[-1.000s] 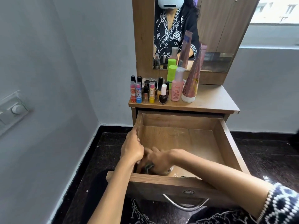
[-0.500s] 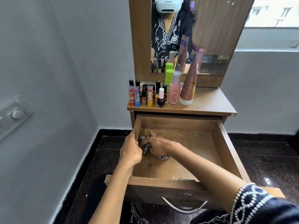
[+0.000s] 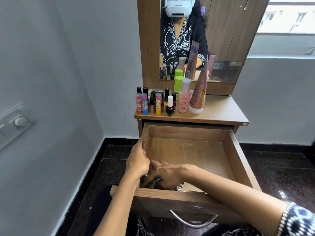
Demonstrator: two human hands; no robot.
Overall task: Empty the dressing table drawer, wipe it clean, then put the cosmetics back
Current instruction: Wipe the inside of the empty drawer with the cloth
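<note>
In a grey-walled corner with a dark polished floor, a wooden dressing table [image 3: 221, 114] is standing with its drawer [image 3: 238, 160] pulled fully out beneath a mirror [image 3: 221, 40]. The person's left hand [image 3: 138, 161] is gripping the drawer's left wall, fingers curling over the top edge. The right hand [image 3: 166, 174] is reaching across into the near-left corner of the drawer, fingers bending down onto a dark cloth [image 3: 153, 182] and pressing it against the wooden floor; only a crumpled edge of the cloth is showing beneath the hand. The rest of the drawer floor is lying bare. The cosmetics are standing grouped on the left half of the tabletop: lip balm sticks [image 3: 144, 103] at the front left, a dark nail polish bottle [image 3: 170, 106] beside them, then a pink bottle [image 3: 183, 99], a green-capped bottle [image 3: 179, 84] behind it, and a tall pink tube [image 3: 198, 94] standing on its white cap. A metal handle [image 3: 192, 222] is hanging from the drawer front.
</note>
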